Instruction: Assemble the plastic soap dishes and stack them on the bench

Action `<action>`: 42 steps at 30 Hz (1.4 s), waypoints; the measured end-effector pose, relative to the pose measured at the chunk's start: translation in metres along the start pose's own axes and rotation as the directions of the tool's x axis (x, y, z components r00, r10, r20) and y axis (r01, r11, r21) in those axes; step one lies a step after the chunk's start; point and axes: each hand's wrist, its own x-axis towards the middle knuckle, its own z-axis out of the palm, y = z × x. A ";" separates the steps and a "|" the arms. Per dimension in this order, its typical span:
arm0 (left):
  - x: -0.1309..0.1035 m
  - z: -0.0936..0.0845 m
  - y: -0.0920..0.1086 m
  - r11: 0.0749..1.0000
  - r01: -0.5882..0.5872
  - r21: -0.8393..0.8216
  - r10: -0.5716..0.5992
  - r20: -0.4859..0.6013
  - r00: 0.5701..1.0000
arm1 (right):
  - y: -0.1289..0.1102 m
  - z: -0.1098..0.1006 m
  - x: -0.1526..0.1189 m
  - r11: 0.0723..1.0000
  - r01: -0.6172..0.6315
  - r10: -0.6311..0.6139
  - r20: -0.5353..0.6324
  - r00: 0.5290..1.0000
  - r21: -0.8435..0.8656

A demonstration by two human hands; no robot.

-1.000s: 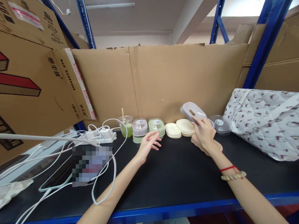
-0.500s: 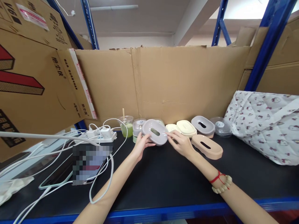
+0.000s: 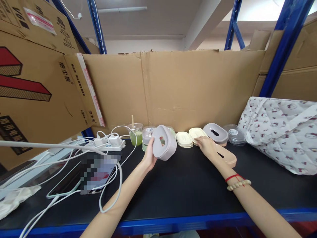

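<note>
Cover [image 3: 168,144], smooth grey plastic, oval-slotted, tilts gripped in the left hand [image 3: 149,158]; the right hand [image 3: 207,147], hold unclear, at cream lid [image 3: 196,132]

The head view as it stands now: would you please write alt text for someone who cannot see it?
A person's left hand holds a tilted grey slotted box above a black tabletop, while the right hand is at the edge of a rounded cream piece. Nearby lie a second grey piece and a peach piece.

Head view forward and down, tabletop [image 3: 188,195] seemingly near.
</note>
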 end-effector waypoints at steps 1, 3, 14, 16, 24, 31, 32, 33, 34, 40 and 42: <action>0.000 0.000 -0.001 1.000 0.010 0.007 -0.010 0.011 1.000 | -0.002 -0.002 0.000 1.000 0.006 -0.006 -0.003 1.000 0.004; 0.000 0.000 -0.002 1.000 0.013 0.011 -0.013 0.034 0.999 | -0.013 -0.008 -0.001 0.999 0.032 -0.031 -0.054 0.998 0.017; 0.001 0.001 -0.004 0.986 -0.059 -0.154 0.067 0.053 0.996 | -0.118 -0.040 -0.012 0.743 0.660 -0.512 -0.541 0.667 0.112; 0.001 0.001 -0.003 0.990 -0.060 -0.131 0.069 0.063 0.996 | -0.121 -0.037 -0.014 0.726 0.675 -0.519 -0.538 0.664 0.133; 0.005 -0.003 -0.007 0.968 -0.249 0.027 0.248 0.012 0.969 | -0.116 -0.031 -0.017 0.600 0.193 0.113 -0.322 0.940 0.776; 0.003 -0.004 -0.015 0.788 -0.547 0.283 0.509 0.202 0.837 | -0.128 -0.031 -0.018 0.202 -0.185 0.056 0.177 0.983 0.962; 0.003 -0.004 -0.015 0.779 -0.556 0.292 0.513 0.213 0.831 | -0.129 -0.032 -0.018 0.184 -0.187 0.064 0.178 0.982 0.965; 0.003 -0.004 -0.014 0.775 -0.559 0.294 0.513 0.222 0.829 | -0.129 -0.033 -0.017 0.173 -0.185 0.078 0.174 0.982 0.967; 0.003 -0.004 -0.014 0.775 -0.560 0.292 0.512 0.228 0.828 | -0.129 -0.035 -0.016 0.166 -0.179 0.091 0.166 0.982 0.970; 0.003 -0.003 -0.013 0.787 -0.556 0.266 0.512 0.221 0.830 | -0.130 -0.040 -0.015 0.149 -0.179 0.113 0.163 0.980 0.973; 0.003 -0.003 -0.013 0.800 -0.536 0.270 0.496 0.203 0.844 | -0.130 -0.040 -0.016 0.164 -0.214 0.103 0.199 0.974 0.963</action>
